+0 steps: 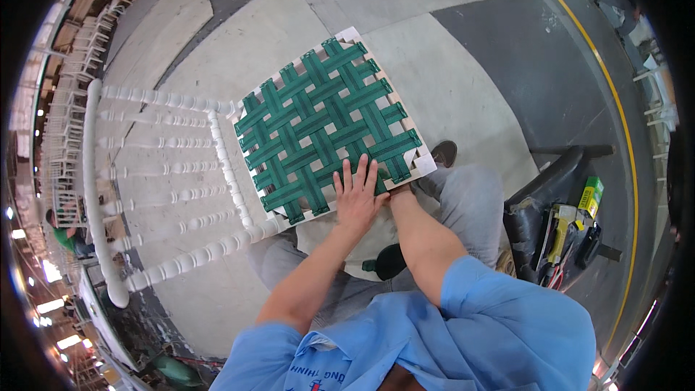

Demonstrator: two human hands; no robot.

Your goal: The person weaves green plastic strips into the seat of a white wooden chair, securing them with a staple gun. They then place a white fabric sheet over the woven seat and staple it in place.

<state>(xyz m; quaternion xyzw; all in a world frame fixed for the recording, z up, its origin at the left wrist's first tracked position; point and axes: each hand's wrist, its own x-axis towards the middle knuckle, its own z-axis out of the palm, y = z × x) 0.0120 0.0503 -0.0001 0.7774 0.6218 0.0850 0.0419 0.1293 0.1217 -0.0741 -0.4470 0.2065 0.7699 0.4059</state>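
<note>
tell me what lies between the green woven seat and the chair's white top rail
From the seat outward, the head view shows a white crossbar, then turned white spindles with floor showing between them.

Dark lettering (316,374), perhaps partly hidden, marks the blue shirt (507,318).

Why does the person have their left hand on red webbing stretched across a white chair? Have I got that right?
Almost: the head view shows that the webbing is green, not red. The left hand does lie on it, and the chair is white.
</note>
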